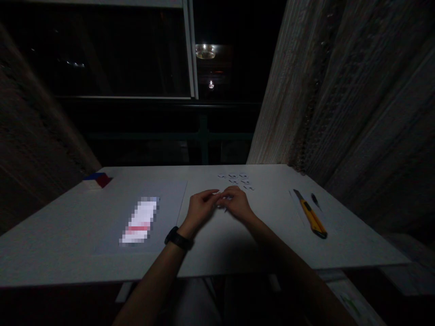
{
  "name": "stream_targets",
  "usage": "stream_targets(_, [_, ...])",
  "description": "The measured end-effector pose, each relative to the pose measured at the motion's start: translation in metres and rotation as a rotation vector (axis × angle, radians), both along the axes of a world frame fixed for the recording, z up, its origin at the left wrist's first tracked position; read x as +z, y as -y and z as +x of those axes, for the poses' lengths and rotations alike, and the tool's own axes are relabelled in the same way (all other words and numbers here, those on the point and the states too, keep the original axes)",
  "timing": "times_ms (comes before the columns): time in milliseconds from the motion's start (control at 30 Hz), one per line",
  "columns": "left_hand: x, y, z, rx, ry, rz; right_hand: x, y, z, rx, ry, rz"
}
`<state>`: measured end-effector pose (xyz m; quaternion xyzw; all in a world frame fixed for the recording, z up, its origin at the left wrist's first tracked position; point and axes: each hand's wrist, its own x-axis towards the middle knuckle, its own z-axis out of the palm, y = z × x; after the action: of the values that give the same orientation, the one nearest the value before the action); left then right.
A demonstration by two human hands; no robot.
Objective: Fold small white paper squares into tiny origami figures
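Observation:
My left hand, with a black watch on its wrist, and my right hand meet above the middle of the white table. Their fingers are bent and pinched together at the tips. A small whitish bit shows under the fingertips, too dim and small to name. Just beyond the hands lie several small white paper pieces with dark marks, set out in loose rows.
Left of the hands, a bright pixelated phone-shaped screen lies on a large pale sheet. A coloured cube sits far left. On the right are a yellow utility knife and a small dark pointed tool. Curtains flank the dark window.

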<state>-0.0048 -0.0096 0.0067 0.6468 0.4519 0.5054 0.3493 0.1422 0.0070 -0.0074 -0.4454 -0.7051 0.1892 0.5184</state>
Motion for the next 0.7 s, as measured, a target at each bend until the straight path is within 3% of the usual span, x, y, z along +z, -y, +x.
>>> stream_targets(367, [0.0007, 0.003, -0.0006, 0.101, -0.029, 0.114, 0.0064, 0.0064, -0.0022, 0.076, -0.147, -0.106])
stream_targets(700, [0.001, 0.0053, 0.0021, 0.049, -0.047, 0.18, 0.004, 0.0037, -0.0032, 0.08, -0.397, -0.199])
